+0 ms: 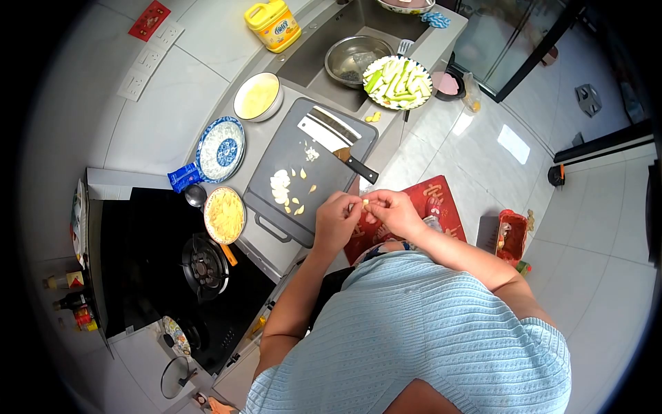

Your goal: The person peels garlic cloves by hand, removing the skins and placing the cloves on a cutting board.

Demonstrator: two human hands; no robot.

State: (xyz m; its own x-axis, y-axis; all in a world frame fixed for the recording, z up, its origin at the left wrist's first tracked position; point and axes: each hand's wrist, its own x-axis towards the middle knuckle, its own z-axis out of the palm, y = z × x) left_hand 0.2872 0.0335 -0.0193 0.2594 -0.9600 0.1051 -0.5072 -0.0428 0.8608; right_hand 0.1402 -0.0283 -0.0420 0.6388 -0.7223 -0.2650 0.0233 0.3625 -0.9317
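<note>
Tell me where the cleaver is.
In the head view, the cleaver lies upper centre on the grey cutting board, beside the chopped garlic.

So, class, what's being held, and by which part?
Apparently a garlic clove, pinched between left hand and right hand fingertips; exact part too small to tell.

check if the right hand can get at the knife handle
Likely yes: the knife handle juts past the edge of the board near the right hand, and nothing seems to stand between, though it is pinching a small pale piece.
</note>
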